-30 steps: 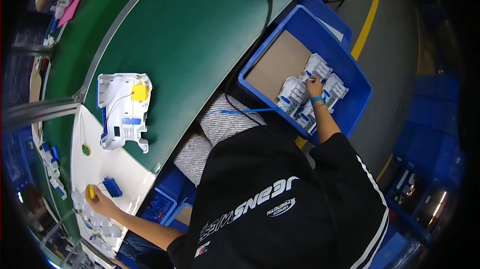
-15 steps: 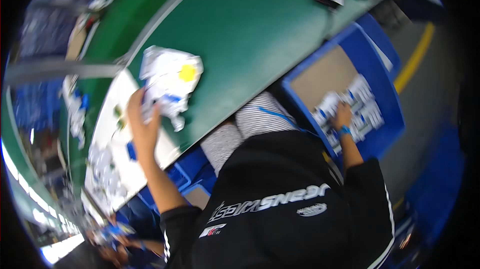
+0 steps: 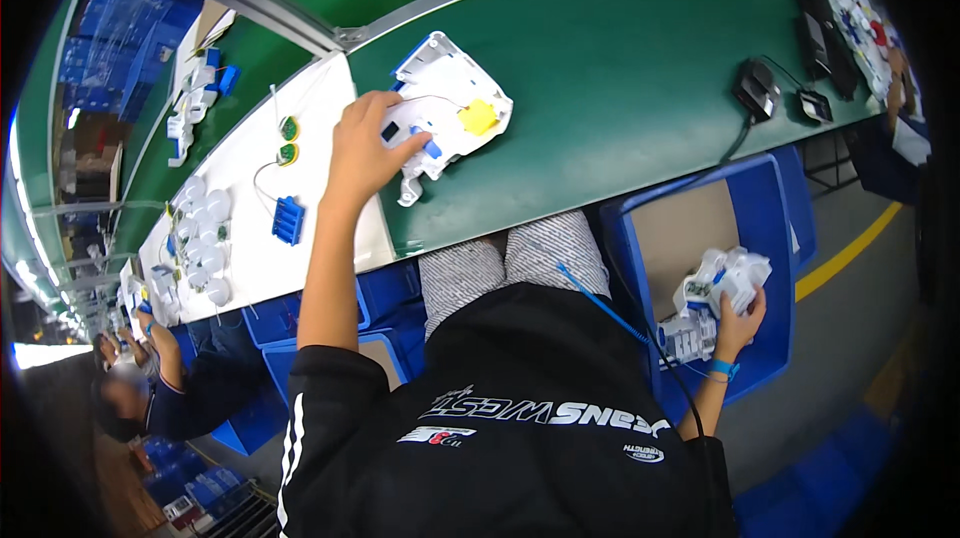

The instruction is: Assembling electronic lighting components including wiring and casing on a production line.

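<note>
A white plastic housing (image 3: 455, 78) lies on the green table, carrying a yellow block (image 3: 478, 118), a thin wire and small blue parts. My left hand (image 3: 368, 153) grips its left edge, thumb on the inner side and fingers along the upper rim. Off to the right, a blue bin (image 3: 765, 228) stands below the table edge. Inside it my right hand (image 3: 738, 326) is closed on a white plastic assembly (image 3: 738, 278), its fingers partly hidden. More white parts (image 3: 688, 338) lie in the bin under that hand.
On the white board (image 3: 345, 228) at left lie a blue battery holder (image 3: 288, 220), small green circuit boards (image 3: 288, 153) and several white domes (image 3: 208, 238). Black devices with cables (image 3: 757, 90) sit at the right of the table. A co-worker (image 3: 180, 378) works at far left.
The view has turned and steadied. My right hand, earlier down among the white parts in the bin, now holds one of them. My left hand stays at the white housing.
</note>
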Available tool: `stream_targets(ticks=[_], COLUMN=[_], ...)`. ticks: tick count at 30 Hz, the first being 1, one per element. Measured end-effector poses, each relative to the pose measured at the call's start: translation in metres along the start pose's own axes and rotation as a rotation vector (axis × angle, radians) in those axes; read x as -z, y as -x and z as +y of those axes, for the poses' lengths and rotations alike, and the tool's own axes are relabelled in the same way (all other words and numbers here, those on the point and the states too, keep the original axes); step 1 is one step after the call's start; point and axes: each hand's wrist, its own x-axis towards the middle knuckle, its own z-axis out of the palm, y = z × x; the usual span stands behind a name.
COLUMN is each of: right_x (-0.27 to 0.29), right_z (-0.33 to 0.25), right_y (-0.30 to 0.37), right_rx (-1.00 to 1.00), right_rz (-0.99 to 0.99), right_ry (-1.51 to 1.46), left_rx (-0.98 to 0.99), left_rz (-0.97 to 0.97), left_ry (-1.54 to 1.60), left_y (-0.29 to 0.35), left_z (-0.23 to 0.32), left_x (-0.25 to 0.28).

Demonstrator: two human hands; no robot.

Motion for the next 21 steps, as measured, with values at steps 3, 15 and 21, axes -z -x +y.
stream_targets(ticks=[3, 15, 21], right_x=[0.014, -0.063, -0.102], right_z=[-0.100, -0.358, -0.410], right_y=[-0.010, -0.013, -0.024], right_rx=[0.068, 0.581, 0.864], right_rz=[-0.022, -0.356, -0.538], right_ry=[-0.185, -0.165, -0.138], left_rx=[-0.046, -0.312, -0.310], left_rz=[0.001, 0.094, 0.193], left_ry=[-0.295, -0.022, -0.055], left_y=[-0.002, 0.018, -0.031], left_z=[0.019, 0.036, 0.017], left_x=[0.011, -0.048, -0.046])
